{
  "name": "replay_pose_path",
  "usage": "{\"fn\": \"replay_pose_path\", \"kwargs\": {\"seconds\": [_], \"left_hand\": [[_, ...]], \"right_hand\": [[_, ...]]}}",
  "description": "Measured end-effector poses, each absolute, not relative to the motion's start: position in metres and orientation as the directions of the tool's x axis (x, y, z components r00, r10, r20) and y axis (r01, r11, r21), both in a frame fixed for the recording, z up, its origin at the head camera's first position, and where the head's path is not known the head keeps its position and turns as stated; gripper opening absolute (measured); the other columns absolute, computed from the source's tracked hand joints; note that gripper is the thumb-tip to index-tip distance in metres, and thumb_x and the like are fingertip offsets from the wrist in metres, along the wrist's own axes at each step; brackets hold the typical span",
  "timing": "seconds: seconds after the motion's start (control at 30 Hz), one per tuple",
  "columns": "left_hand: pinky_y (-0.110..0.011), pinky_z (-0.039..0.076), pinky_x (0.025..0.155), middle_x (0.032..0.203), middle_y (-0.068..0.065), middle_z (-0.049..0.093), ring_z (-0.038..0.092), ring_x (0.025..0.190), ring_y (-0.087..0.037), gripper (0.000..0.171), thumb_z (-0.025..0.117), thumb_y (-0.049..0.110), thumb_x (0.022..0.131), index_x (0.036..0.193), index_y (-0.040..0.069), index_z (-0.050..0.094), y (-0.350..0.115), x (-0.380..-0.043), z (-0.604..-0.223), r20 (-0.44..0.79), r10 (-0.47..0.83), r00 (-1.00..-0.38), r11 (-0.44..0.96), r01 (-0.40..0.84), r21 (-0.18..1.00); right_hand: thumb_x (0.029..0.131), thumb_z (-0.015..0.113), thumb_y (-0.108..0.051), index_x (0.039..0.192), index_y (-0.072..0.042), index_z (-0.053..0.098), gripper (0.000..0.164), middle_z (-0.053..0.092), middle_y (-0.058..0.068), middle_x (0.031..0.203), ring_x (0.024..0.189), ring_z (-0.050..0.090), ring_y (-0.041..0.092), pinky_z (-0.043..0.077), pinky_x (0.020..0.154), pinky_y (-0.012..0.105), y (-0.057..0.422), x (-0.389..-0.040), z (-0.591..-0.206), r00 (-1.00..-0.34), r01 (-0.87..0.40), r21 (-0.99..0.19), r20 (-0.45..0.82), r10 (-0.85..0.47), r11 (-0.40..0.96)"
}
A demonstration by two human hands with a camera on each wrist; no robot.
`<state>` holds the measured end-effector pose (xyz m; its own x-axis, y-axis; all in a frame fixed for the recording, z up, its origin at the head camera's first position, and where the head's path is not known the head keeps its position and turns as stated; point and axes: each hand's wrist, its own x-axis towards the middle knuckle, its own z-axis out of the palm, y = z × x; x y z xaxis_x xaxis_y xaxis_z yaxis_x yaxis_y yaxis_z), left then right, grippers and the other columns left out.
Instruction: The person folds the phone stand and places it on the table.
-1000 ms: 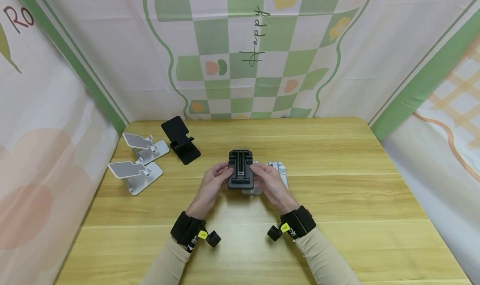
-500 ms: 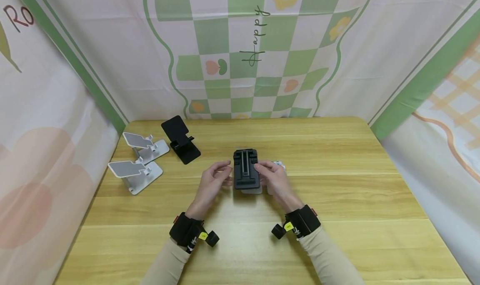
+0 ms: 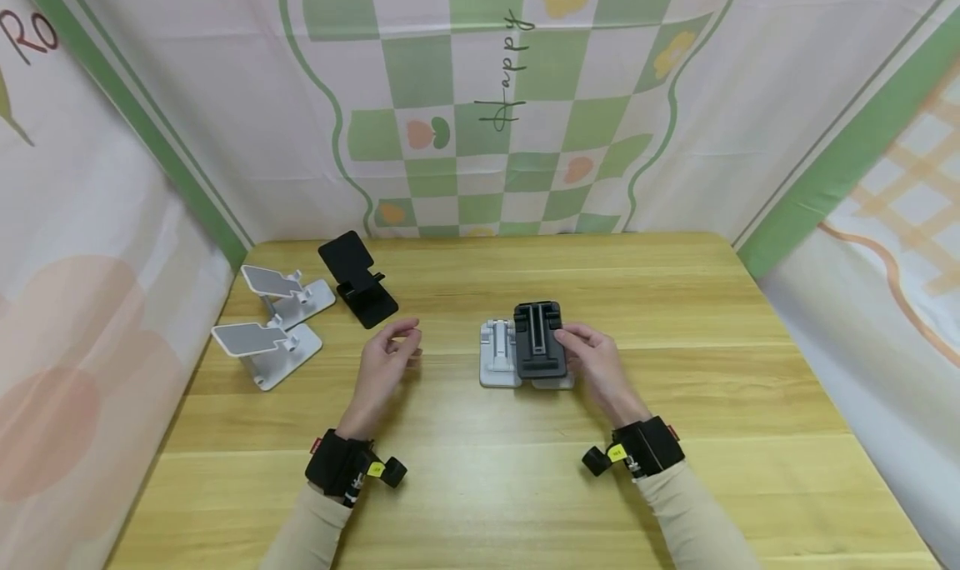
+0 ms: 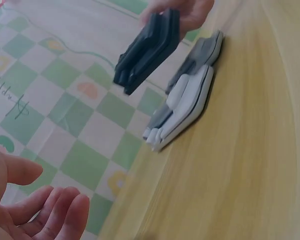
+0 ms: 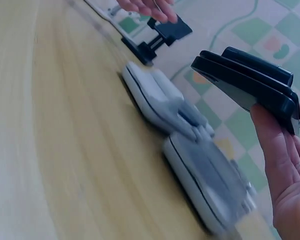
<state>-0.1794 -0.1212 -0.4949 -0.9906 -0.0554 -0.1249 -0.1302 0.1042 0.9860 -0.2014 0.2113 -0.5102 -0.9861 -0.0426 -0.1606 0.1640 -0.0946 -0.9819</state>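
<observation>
My right hand [image 3: 600, 368] pinches a folded black phone stand [image 3: 538, 341] by its right edge. In the right wrist view this black stand is held up above the table, fingers under it and the thumb mostly hidden. Two folded white phone stands lie side by side on the wood: the left one [image 3: 498, 366] shows more fully, while the right one [image 5: 205, 180] is largely covered by the black stand in the head view. My left hand [image 3: 384, 370] hovers to the left of them, fingers loosely bent and holding nothing.
At the table's back left stand two unfolded white phone stands, a rear one [image 3: 300, 302] and a front one [image 3: 281, 357]. An unfolded black phone stand [image 3: 360, 282] is beside them, beyond my left hand. Patterned cloth [image 3: 420, 78] hangs behind the wooden table [image 3: 480, 487].
My left hand has let go of the black phone stand and moved left. The right hand has carried that stand rightward, uncovering the left folded white stand.
</observation>
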Motion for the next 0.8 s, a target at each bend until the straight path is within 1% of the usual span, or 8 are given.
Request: {"fn": "replay_pose_path", "kwargs": {"seconds": [0.17,0.4,0.53,0.63,0.7,0.8], "left_hand": [[-0.041,0.059,0.092,0.128,-0.012,0.060,0.066,0.109,-0.036,0.040,0.059,0.024,0.106,0.142,0.005,0.058,-0.128,-0.179,-0.496,-0.140,-0.063,-0.988,0.111,-0.146,0.983],[-0.039,0.060,0.091,0.126,-0.011,0.061,0.066,0.107,-0.036,0.039,0.060,0.025,0.106,0.140,0.008,0.060,-0.136,-0.176,-0.495,-0.132,-0.118,-0.984,0.120,-0.146,0.982],[-0.039,0.060,0.091,0.125,-0.010,0.061,0.066,0.106,-0.033,0.038,0.059,0.027,0.107,0.139,0.007,0.060,-0.145,-0.173,-0.492,-0.094,-0.173,-0.980,0.137,-0.118,0.984],[-0.039,0.060,0.091,0.126,-0.010,0.061,0.065,0.106,-0.031,0.038,0.059,0.028,0.107,0.137,0.006,0.061,-0.152,-0.171,-0.489,-0.057,-0.218,-0.974,0.154,-0.092,0.984],[-0.039,0.059,0.091,0.127,-0.009,0.060,0.065,0.106,-0.031,0.038,0.059,0.029,0.107,0.137,0.006,0.061,-0.156,-0.170,-0.487,-0.046,-0.235,-0.971,0.164,-0.086,0.983],[-0.033,0.060,0.090,0.130,-0.008,0.060,0.064,0.107,-0.030,0.039,0.058,0.029,0.107,0.138,0.005,0.060,-0.161,-0.168,-0.484,-0.047,-0.246,-0.968,0.163,-0.089,0.983]], "right_hand": [[0.102,0.066,-0.019,0.100,-0.018,0.072,0.007,0.074,-0.006,0.090,0.077,0.067,0.008,0.057,0.070,0.023,0.228,-0.201,-0.512,-0.985,0.170,-0.981,-0.168,-0.029,-0.089],[0.103,0.065,-0.017,0.100,-0.017,0.072,0.008,0.074,-0.006,0.093,0.081,0.069,0.007,0.058,0.073,0.021,0.254,-0.201,-0.517,-0.982,0.184,-0.978,-0.186,0.012,-0.095],[0.103,0.064,-0.014,0.094,-0.019,0.073,0.013,0.074,-0.008,0.090,0.078,0.068,0.005,0.056,0.069,0.019,0.269,-0.201,-0.519,-0.974,0.209,-0.973,-0.216,0.065,-0.094],[0.102,0.064,-0.013,0.091,-0.020,0.074,0.017,0.074,-0.008,0.084,0.073,0.067,0.004,0.055,0.064,0.019,0.278,-0.202,-0.519,-0.969,0.215,-0.972,-0.224,0.105,-0.093],[0.102,0.064,-0.013,0.093,-0.020,0.073,0.015,0.073,-0.010,0.084,0.073,0.067,0.003,0.055,0.063,0.018,0.284,-0.202,-0.519,-0.967,0.221,-0.973,-0.228,0.112,-0.071],[0.102,0.062,-0.015,0.097,-0.020,0.072,0.012,0.072,-0.012,0.085,0.074,0.066,0.003,0.056,0.064,0.019,0.291,-0.201,-0.519,-0.966,0.235,-0.972,-0.234,0.113,-0.005]]}}
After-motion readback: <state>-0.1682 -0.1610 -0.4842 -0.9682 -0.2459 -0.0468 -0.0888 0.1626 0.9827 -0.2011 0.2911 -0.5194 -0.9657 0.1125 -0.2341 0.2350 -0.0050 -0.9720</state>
